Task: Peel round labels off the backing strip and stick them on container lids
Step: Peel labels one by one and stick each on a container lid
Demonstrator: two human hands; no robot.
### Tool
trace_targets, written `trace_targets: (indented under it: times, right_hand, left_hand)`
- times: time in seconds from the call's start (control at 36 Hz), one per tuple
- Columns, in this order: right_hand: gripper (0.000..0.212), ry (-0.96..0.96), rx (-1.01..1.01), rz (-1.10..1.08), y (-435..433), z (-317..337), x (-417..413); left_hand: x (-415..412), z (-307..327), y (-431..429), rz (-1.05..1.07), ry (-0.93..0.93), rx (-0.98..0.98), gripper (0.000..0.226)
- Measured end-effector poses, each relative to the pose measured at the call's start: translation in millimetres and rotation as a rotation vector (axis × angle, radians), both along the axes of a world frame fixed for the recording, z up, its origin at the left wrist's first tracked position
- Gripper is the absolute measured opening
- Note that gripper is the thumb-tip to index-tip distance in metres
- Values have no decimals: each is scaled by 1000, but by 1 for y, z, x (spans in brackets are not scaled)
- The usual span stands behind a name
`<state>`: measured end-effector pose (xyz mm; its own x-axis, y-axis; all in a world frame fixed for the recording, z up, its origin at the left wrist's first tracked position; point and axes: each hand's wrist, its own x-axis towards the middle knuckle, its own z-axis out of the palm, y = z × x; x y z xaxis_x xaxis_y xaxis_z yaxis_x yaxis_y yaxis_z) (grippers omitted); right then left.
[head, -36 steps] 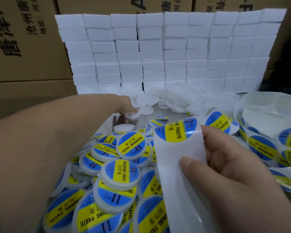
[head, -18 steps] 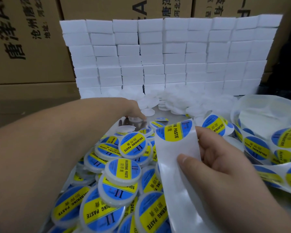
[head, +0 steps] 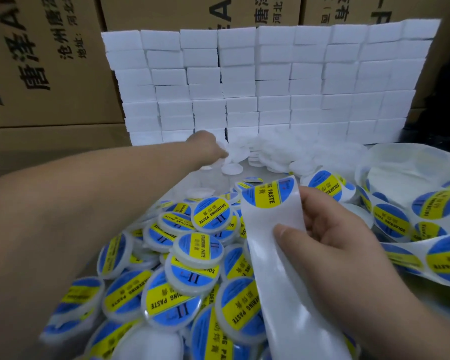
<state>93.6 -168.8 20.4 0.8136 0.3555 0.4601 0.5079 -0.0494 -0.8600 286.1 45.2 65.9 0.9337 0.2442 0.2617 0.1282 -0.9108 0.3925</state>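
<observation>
Head view, single frame.

The right hand [head: 330,229] is low and right of centre. Its thumb [head: 287,233] presses the front of the white backing strip [head: 268,255] and the fingers curl behind it, a pinch grip. The strip rises from the bottom edge and bends over at its top. One round label [head: 269,194], blue with a yellow band reading SOLDERING PASTE, sits at that bend, and only part of its disc shows. The strip below it is bare.

The left hand [head: 208,145] is stretched far across the grey tabletop [head: 211,181], at the near edge of a heap of plain white lids [head: 276,152]. Its fingertips are blurred against the lids, so I cannot tell whether it holds one. A single plain lid [head: 231,168] lies just in front of the heap.

Labelled lids [head: 211,213] are piled between the two forearms, overlapping, most of them label side up, down to the bottom edge.

On the right, a length of strip carrying labels [head: 390,220] lies in loose loops.

At the back is a wall of white blocks [head: 270,81] stacked in rows, with printed cardboard cartons [head: 50,74] behind it.
</observation>
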Motion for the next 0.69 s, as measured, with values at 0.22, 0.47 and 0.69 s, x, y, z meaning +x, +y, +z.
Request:
trace_targets:
  times: [0.22,0.47,0.69]
  right_hand:
    - [31,-9,-7,-61,2,-1,2]
    - [34,-44,-10,-55,2,2,1]
    - [24,-169,-47,-108,2,1,0]
  left_hand:
    - [-104,43,-33,-174,-267,-954,18]
    - [-238,30,-73,-384,-390,-601,35]
    - [-250,-15,-79,-253,-421,-190,10]
